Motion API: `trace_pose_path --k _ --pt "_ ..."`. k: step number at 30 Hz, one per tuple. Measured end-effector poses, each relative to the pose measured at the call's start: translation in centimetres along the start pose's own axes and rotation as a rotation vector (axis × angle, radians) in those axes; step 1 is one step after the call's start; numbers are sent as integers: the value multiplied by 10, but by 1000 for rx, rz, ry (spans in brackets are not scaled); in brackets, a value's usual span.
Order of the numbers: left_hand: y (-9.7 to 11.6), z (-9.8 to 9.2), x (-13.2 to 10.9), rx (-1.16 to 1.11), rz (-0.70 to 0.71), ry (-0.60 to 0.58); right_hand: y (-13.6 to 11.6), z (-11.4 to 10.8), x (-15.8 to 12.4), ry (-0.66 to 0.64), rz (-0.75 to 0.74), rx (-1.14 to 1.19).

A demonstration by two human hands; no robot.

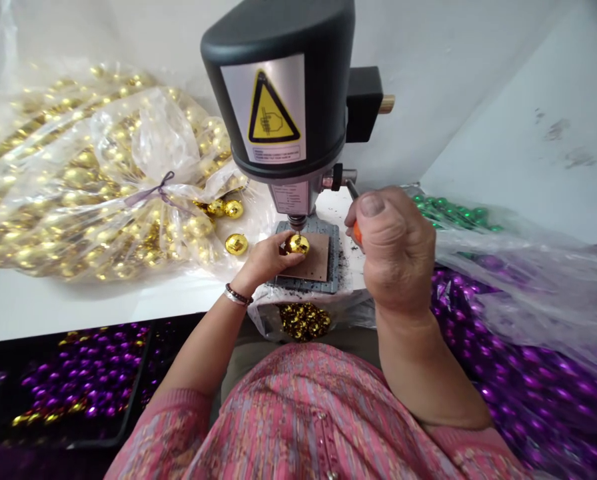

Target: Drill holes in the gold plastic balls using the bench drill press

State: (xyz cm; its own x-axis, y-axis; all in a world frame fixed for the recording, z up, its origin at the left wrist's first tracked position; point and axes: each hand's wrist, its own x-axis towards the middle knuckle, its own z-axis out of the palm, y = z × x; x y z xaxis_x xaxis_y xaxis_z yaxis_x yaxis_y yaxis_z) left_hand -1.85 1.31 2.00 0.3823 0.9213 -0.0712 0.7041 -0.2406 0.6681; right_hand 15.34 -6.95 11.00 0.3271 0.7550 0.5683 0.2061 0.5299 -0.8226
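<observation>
Fingers: left hand (261,261) closing around a gold bead (297,245), pinning it against a brown pad (311,257); right hand (396,250) clenching an orange-handled tool (357,232).
Gathering: gold beads (303,321) heaping in a plastic pouch (266,319) below the drill press (278,87).
Waiting: loose bead (236,244) sitting on the table (98,303), tied bag of gold beads (78,180) bulging beside it.
Farther out: green beads (453,210) and purple beads (518,347) lying heaped.
</observation>
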Motion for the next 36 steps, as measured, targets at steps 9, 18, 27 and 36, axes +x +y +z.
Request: trace_pose_path --k 9,18,27,36 --pt "1 8 7 -130 57 -52 1 -4 -3 -21 23 -73" --pt "0 14 4 -176 -10 -10 26 -7 -19 -30 -81 -123" --pt "-2 15 3 -215 38 -20 52 -3 -29 51 -136 -132" --pt "-9 20 2 -231 78 3 83 2 -38 62 -128 -48"
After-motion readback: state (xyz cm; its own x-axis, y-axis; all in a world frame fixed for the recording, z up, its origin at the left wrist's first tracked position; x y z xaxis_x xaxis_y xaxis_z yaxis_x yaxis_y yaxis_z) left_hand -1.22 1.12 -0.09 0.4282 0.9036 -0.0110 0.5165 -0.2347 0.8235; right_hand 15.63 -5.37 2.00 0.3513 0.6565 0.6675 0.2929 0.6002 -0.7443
